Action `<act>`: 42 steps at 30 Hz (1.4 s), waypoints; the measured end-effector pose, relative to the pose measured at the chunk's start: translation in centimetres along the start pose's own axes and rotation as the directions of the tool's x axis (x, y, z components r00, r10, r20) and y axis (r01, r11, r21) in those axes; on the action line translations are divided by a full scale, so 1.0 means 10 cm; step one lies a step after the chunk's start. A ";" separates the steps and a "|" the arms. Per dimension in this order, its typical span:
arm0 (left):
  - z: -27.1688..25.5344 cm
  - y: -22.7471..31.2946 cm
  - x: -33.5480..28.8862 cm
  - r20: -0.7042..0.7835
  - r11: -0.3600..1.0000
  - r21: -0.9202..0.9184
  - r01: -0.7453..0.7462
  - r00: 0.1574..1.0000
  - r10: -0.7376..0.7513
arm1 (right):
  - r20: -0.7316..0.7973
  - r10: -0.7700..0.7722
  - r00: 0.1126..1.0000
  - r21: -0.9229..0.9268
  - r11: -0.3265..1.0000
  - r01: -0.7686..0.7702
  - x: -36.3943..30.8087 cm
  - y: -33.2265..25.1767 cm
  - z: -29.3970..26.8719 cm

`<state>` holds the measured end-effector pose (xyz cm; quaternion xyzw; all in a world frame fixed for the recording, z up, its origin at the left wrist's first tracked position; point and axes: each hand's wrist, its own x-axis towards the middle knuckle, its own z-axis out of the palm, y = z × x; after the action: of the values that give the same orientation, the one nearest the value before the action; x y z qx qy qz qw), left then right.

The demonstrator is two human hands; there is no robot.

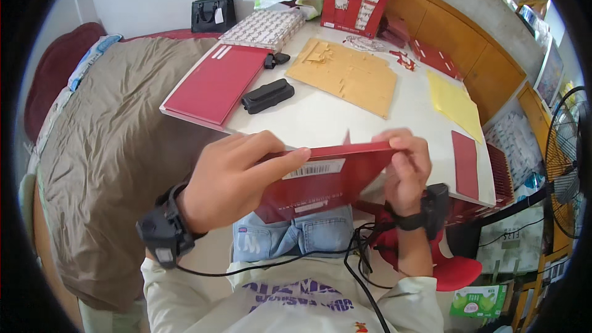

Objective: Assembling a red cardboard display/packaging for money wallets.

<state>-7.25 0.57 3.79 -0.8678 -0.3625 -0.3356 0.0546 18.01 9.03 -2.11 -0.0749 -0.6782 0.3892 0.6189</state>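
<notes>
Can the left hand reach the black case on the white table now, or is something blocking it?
Probably not at once: the left hand grips the red card sheet together with the right hand. The black case lies uncovered beyond it.

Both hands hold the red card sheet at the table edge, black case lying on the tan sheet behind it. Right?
Not quite. In the head view the black case lies on the bare white table, between the red folder and the tan sheet. Left hand and right hand do hold the red card sheet.
</notes>
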 end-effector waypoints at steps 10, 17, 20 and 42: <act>0.05 -0.17 0.01 -0.025 0.999 0.030 -0.012 1.000 0.013 | 0.086 0.507 0.857 -0.894 0.420 -0.159 0.83 1.04 -0.52; 0.11 -0.30 -0.03 -0.057 0.999 0.037 -0.014 0.998 0.016 | 0.078 0.538 0.840 -0.988 0.157 -0.009 0.85 1.27 -0.33; 0.14 -0.29 -0.05 -0.099 0.999 0.036 -0.014 0.995 0.017 | 0.040 0.542 0.839 -0.993 0.115 -0.027 0.83 1.31 -0.33; 0.17 -0.16 -0.08 -0.168 0.998 0.057 -0.029 0.985 0.039 | -0.068 0.843 0.534 -0.840 0.240 -0.487 1.14 1.78 -0.57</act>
<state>-7.80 1.78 1.73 -0.8405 -0.3507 -0.3967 0.1145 13.81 30.40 -4.62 -0.5426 -0.7787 0.2873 0.1292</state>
